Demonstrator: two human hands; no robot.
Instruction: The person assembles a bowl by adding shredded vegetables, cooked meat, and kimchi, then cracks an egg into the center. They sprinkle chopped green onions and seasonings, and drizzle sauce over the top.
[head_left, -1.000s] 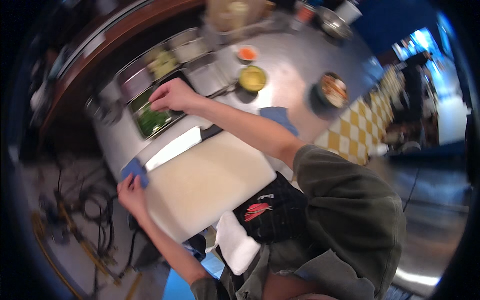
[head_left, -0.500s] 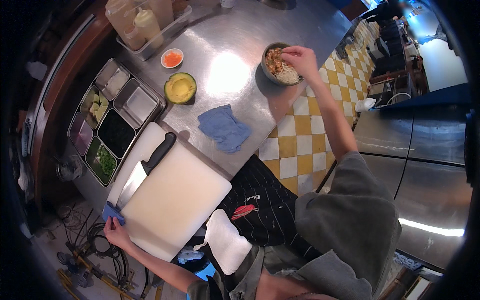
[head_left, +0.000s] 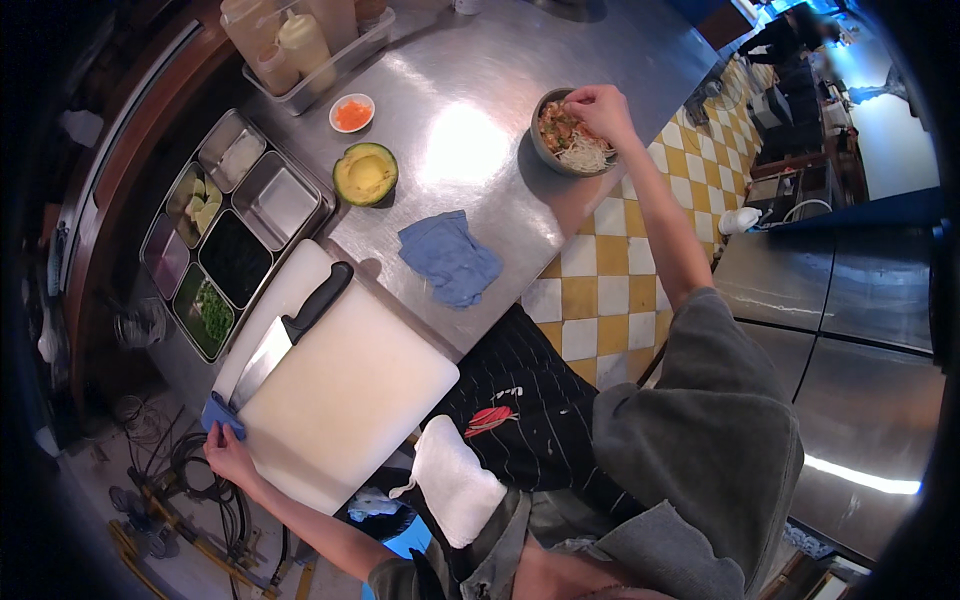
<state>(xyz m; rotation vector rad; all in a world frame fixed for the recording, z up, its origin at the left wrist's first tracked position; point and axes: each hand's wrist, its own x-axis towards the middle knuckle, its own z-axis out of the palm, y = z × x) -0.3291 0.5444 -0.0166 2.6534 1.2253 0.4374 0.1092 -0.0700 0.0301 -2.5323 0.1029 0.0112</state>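
My right hand (head_left: 602,112) is over the dark bowl (head_left: 541,150) at the far right of the steel table, fingertips pinched together above the food. What they pinch, if anything, is too small to make out. The bowl has chunky reddish-brown food (head_left: 562,130) and pale strands (head_left: 584,155) in it. At the lower left, my left hand (head_left: 230,456) has its fingers closed on the edge of a folded blue cloth (head_left: 222,416) by the cutting board's corner. A chef's knife (head_left: 285,338) with a black handle lies on the white cutting board (head_left: 345,400), its tip near that cloth.
A crumpled blue cloth (head_left: 450,258) and a halved avocado (head_left: 364,175) lie mid-table. Beyond are a small dish of orange bits (head_left: 352,113) and a bin (head_left: 290,98) of squeeze bottles. Metal pans (head_left: 280,200) hold limes and chopped greens at left. A person (head_left: 795,35) stands far off.
The whole view has shifted slightly. My right hand stays over the bowl with its fingers a little more curled; my left hand remains at the folded blue cloth.
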